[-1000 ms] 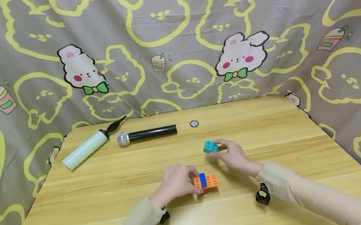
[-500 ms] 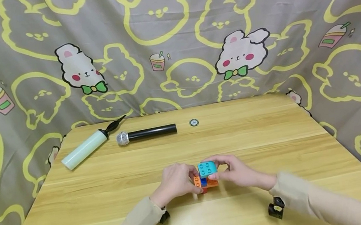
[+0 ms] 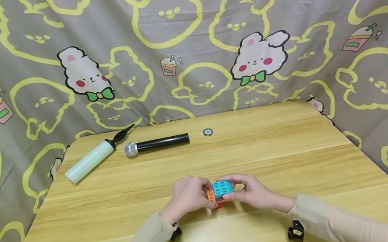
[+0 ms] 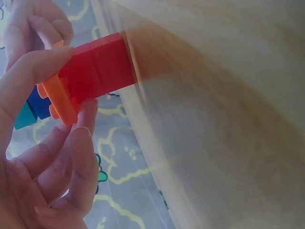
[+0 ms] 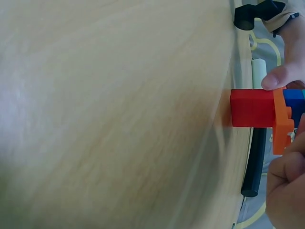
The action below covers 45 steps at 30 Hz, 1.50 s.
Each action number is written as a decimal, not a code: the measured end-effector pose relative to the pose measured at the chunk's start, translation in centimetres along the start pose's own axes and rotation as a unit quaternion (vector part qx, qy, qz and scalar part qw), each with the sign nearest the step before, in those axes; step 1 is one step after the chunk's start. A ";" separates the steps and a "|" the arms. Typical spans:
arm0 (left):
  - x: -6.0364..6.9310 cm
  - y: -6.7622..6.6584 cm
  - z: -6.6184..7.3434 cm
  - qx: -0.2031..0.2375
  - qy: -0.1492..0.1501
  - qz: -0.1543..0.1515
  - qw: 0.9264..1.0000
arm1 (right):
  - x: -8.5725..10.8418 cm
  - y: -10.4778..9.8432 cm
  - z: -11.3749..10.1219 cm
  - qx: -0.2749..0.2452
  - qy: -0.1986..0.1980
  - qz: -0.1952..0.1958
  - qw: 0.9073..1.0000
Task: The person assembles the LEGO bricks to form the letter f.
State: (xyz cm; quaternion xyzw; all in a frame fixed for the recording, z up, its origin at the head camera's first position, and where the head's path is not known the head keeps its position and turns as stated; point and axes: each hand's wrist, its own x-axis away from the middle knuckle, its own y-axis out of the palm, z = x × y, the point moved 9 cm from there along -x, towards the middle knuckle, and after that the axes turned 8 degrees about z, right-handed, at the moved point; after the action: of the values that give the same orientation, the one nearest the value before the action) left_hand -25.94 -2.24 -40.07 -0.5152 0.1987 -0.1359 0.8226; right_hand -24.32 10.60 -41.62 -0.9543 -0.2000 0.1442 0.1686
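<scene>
A small stack of toy building bricks stands on the wooden table [image 3: 212, 236]. At its base is a red part [image 4: 100, 67] with a seam across it. Above that lies an orange brick [image 3: 211, 195], then a blue brick [image 4: 40, 104]. A teal brick [image 3: 222, 187] with one rounded end sits topmost, over the blue one. My left hand [image 3: 188, 196] grips the stack's left side, thumb and fingers at the orange and red bricks. With thumb and fingers, my right hand [image 3: 256, 193] pinches the teal brick from the right. The teal brick hides most of the blue one from above.
Toward the back left lies a pale green pump [image 3: 90, 160] with a black nozzle. Beside it is a black microphone [image 3: 159, 143] with a silver head. A round chip [image 3: 208, 132] lies at the back middle. A patterned curtain [image 3: 182, 46] hangs behind the table.
My right hand has brought the teal brick left and toward me, then lowered it onto the blue brick. My left hand stays in place, holding the stack.
</scene>
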 end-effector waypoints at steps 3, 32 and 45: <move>0.0 0.0 0.0 0.000 0.001 0.000 1.000 | 0.1 0.1 0.2 0.005 0.005 0.001 1.000; 0.0 -0.1 0.0 0.009 -0.001 0.002 1.000 | 0.4 0.0 -0.8 0.069 0.018 0.016 0.997; 0.0 -0.1 0.0 0.001 0.002 0.002 1.000 | -0.1 -1.1 0.1 0.136 0.028 0.021 0.990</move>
State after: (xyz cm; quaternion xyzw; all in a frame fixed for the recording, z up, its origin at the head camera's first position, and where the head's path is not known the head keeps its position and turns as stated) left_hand -25.98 -2.30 -40.00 -0.5139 0.2014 -0.1349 0.8229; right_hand -24.85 11.55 -41.21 -0.9300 -0.1539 0.1469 0.2997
